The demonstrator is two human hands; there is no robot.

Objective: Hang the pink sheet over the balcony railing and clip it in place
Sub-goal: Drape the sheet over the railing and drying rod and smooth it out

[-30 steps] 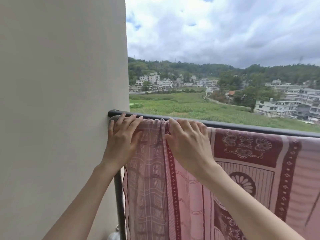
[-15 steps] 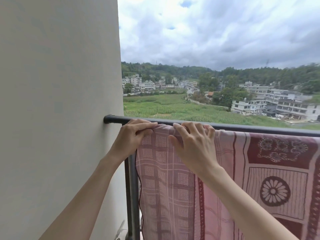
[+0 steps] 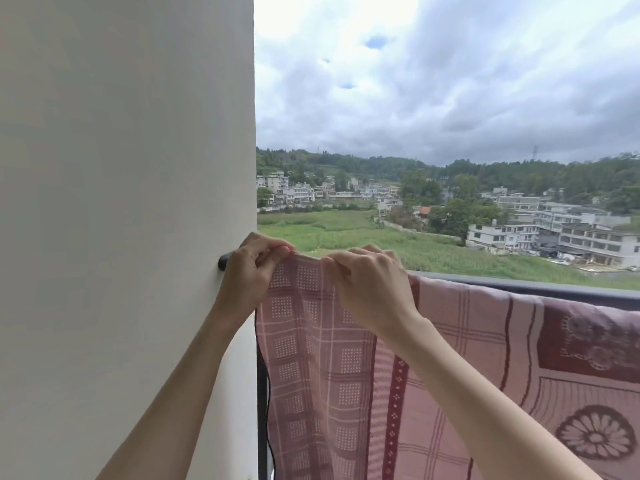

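Pink patterned cotton sheet with dark red borders and flower medallions (image 3: 450,358) is hanging over the dark metal balcony railing (image 3: 540,291), draping down the near side. Its long axis is running along the rail, left to right, from the wall end out past the right edge of the view; the free fall of cloth is pointing straight down. Checked pale-pink panel is sitting at the left end, red dotted stripe beside it running vertically, medallion panel further right.

Left hand (image 3: 247,275) is curling shut, thumb and fingers pinching the sheet's top left corner right at the rail's wall end, next to the black rail end cap (image 3: 223,262). Right hand (image 3: 370,289) is also closing down, fingers folding over the sheet's top edge just beside the left hand, knuckles up. Between the two hands the top edge is lifting slightly into a small sag above the rail line. Both forearms are coming up from the bottom of the view, the right crossing in front of the cloth.

Plain off-white wall (image 3: 121,220) is filling the left side, the rail meeting it. A dark vertical railing post (image 3: 262,410) is showing between wall and sheet's left edge. Beyond the rail: green field, white buildings, wooded hills, cloudy sky.
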